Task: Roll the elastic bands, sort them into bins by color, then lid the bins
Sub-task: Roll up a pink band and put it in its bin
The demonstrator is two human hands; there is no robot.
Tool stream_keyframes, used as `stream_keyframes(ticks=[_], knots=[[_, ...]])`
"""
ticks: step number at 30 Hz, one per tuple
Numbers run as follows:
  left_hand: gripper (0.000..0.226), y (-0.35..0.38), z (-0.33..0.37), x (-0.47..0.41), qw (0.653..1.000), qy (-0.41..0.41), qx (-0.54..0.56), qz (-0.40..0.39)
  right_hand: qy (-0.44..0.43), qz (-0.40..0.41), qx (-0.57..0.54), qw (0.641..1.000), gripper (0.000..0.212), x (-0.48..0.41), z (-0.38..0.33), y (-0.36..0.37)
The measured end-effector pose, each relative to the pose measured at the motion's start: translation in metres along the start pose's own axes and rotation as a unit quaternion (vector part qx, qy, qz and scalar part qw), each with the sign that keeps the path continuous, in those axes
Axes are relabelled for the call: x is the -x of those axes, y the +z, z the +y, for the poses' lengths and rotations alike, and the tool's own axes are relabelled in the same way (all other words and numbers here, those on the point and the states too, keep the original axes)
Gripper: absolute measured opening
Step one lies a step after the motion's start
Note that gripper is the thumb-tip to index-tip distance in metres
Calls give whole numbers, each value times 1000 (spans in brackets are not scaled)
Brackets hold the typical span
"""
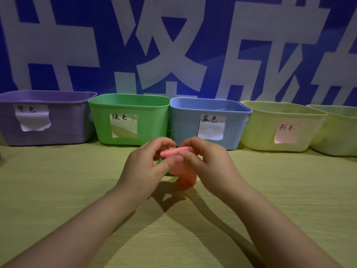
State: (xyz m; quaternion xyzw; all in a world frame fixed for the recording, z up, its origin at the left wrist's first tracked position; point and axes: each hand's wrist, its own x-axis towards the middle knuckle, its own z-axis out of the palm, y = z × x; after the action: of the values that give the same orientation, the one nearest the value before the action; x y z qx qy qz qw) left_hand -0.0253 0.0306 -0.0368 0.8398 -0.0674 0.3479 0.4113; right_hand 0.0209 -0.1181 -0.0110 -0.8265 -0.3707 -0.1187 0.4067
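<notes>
Both my hands hold a pink elastic band (183, 171) above the table's middle. Its top end is wound into a small roll (174, 152) pinched between the fingers of my left hand (146, 165) and my right hand (210, 163); the loose flat tail hangs down below them. A bit of a green band (160, 161) peeks out behind my left thumb. Along the back stand labelled bins: purple (63, 132), green (150, 122), blue (185, 124) and pale yellow (258, 132) labelled for pink.
A second pale yellow bin (336, 136) sits at the far right, cut off by the frame edge. A blue wall with large white characters (173, 45) rises right behind the bins. The light wooden table (58, 190) stretches in front.
</notes>
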Motion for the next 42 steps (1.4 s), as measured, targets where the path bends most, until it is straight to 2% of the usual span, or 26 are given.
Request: stream_keyframes(ticks=[8,11,18,23,26,27,29,31,33,38,42], knots=[[20,0,-2,0,1000,21,-18,7,20,-1,-24,1000,8,-1,3,4],[12,-1,-2,0,1000,-3,9,25,11,6,-33,999,23,-1,3,4],[20,2,-1,1,997,-32,71,9,7,26,-9,1000,6,-1,4,3],[3,0,-2,-2,1000,2,4,23,15,31,-17,999,21,-1,2,2],[6,-1,-3,-2,1000,6,-3,27,13,39,-42,998,17,-1,2,3],[8,-1,-4,-2,1000,5,-1,19,8,42,-50,998,23,-1,2,4],[23,-1,-5,-1,1000,0,7,0,-10,44,-60,997,29,-1,3,3],[39,0,-5,0,999,-18,30,-9,-27,39,-43,998,22,-1,2,3],[47,0,-5,-1,998,-35,41,-17,-20,33,-31,999,13,-2,2,2],[29,1,-4,0,997,-40,70,-6,13,18,-32,999,6,-2,1,2],[11,2,-1,1,1000,1,15,-9,56,19,-106,993,14,-2,2,0]])
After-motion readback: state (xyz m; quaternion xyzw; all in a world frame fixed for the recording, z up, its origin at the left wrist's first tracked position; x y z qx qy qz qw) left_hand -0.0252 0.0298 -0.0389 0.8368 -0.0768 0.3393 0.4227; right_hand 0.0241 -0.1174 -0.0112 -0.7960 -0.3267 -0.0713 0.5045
